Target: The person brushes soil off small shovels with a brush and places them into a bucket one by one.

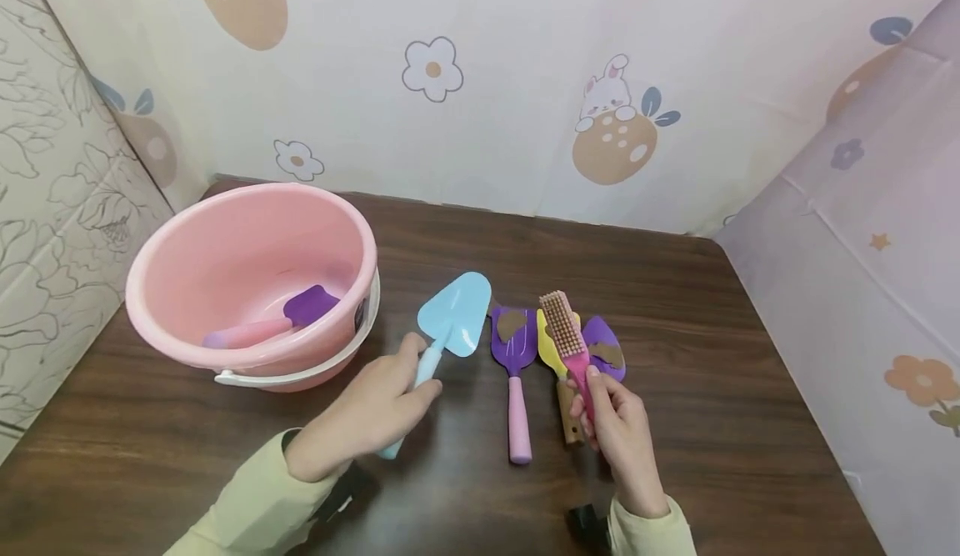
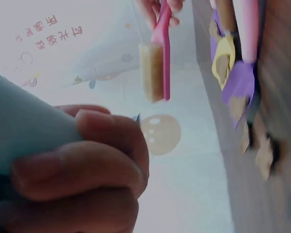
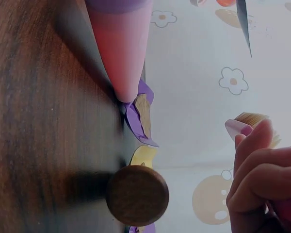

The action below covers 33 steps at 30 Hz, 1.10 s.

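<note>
My left hand [image 1: 378, 398] grips the handle of a light blue trowel [image 1: 456, 313], whose blade is clean and points away to the right. In my right hand [image 1: 622, 431] is a pink scrub brush [image 1: 564, 327], held by its handle with the bristles facing up toward the head camera. Under and beside the brush lie a yellow trowel [image 1: 550, 348] with a wooden handle and a purple one [image 1: 604, 348], its handle hidden. Between the hands rests a purple trowel with a pink handle [image 1: 519, 423]. Brown patches mark these three blades.
A pink bucket [image 1: 255, 193] with a white handle stands at the left; a purple trowel with a pink handle [image 1: 251, 333] lies inside it. Patterned cloth [image 1: 510, 139] rises behind the dark wooden table [image 1: 697, 456] and along both sides.
</note>
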Motion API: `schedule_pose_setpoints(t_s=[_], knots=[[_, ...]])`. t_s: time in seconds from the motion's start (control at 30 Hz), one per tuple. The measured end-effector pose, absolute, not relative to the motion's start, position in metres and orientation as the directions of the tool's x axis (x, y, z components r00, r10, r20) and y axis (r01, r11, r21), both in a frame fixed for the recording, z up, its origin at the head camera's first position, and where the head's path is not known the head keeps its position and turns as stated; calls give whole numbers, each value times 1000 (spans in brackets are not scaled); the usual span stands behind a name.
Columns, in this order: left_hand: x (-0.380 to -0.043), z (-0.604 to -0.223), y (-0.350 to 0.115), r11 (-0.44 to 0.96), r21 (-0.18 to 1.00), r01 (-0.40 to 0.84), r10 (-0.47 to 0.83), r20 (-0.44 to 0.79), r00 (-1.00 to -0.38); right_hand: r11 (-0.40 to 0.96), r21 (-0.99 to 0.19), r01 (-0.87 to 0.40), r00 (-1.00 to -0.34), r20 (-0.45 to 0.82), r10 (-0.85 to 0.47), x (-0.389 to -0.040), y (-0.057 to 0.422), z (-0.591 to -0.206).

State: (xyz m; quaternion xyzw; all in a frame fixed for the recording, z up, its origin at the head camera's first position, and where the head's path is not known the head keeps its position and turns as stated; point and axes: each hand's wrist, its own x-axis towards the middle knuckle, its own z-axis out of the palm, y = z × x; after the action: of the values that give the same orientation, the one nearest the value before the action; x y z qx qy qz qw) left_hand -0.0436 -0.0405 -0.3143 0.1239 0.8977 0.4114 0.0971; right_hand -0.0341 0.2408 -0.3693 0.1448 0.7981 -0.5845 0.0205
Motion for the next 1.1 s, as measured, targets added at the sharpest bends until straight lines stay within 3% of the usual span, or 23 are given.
schedule_pose_setpoints(t_s=[0.57,0.73,1.1], knots=[[-44,-253,-87,778,533,332,345,79,-935,292,-926,240,-964,-192,184,-35,245,-371],[-52,-241,-101,842,399,363,339,131,-931,292,-922,255,-962,-211,175,-35,245,-372],[-80,-217,-141,926,192,325,325,34,-945,315,-908,275,-957,-228,178,-33,244,-372]])
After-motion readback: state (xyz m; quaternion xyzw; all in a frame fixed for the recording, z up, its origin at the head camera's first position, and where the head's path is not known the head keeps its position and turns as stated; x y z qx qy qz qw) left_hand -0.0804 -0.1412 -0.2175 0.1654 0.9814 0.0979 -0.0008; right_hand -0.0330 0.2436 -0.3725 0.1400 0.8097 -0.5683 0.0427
